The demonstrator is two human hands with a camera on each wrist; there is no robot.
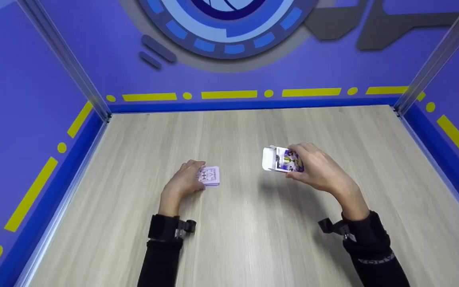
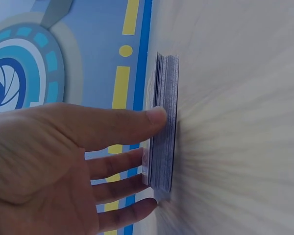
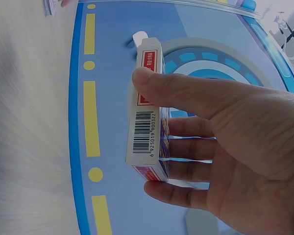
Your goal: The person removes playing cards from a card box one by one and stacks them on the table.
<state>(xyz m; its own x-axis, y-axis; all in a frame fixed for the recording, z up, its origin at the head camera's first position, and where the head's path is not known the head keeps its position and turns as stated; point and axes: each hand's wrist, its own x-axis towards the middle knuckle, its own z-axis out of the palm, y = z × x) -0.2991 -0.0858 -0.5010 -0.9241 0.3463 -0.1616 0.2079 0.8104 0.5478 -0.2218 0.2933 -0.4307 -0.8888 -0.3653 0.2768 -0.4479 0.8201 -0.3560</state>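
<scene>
Gripping slippery-looking cards, centre-left, with left fingers; crushable-looking carton, centre-right, with right fingers: both best held by narrow sides.

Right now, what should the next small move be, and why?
Probably bring the card box toward the deck of cards: the right hand holds the box above the table with its open flap facing the deck, which the left hand grips by its edges.
</scene>
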